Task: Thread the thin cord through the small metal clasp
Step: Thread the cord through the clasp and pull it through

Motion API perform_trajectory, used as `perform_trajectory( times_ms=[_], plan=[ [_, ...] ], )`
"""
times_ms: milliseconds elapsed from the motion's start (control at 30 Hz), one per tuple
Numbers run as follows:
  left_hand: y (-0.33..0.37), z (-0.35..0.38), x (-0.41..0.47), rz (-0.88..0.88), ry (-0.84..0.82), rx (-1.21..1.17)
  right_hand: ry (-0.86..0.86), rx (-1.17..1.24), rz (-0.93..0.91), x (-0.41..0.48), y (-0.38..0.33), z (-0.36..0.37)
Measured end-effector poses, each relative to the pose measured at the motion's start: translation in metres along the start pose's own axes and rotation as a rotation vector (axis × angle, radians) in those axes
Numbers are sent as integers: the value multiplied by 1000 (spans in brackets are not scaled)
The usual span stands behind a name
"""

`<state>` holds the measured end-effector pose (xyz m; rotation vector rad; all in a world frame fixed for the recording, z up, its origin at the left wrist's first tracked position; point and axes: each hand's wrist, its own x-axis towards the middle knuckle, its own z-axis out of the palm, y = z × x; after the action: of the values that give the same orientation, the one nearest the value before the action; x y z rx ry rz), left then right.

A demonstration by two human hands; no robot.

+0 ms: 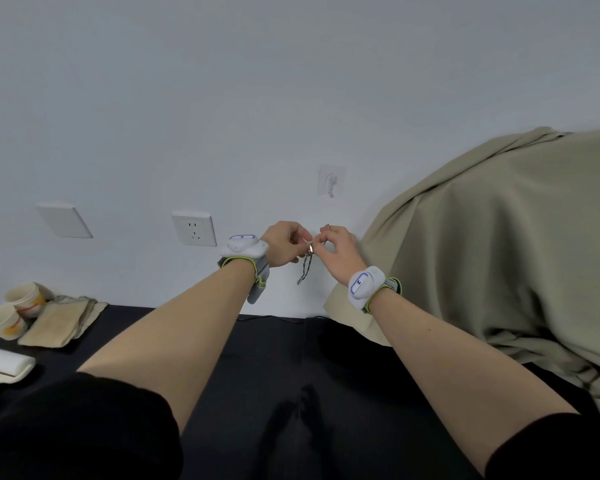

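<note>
While pinching, left hand (284,244), right hand (340,252), one clasp (310,249), one cord (305,270)

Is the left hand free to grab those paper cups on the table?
Probably not: the left hand is pinching the clasp and cord; the cups sit far left.

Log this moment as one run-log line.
stage: threading | left hand: pinching metal clasp | right hand: pinching at clasp | cord: hangs below hands, above black table | threaded: cannot tell

Cups (13,308) lie left on the table (274,358), draped cloth (499,254) right.
</note>
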<state>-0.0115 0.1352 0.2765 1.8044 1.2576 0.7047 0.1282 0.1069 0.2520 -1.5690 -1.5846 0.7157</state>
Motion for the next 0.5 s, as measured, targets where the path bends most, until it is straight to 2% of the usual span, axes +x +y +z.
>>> perform_trajectory(
  times_ms=[167,333,500],
  plan=[
    [-1,-3,0,-4,24,12,-38,76,11,2,2,1],
    [1,-2,-1,32,122,179,-33,-30,-15,0,0,2],
    [-3,-1,4,62,100,260,-36,-65,-7,3,-2,1]
  ],
)
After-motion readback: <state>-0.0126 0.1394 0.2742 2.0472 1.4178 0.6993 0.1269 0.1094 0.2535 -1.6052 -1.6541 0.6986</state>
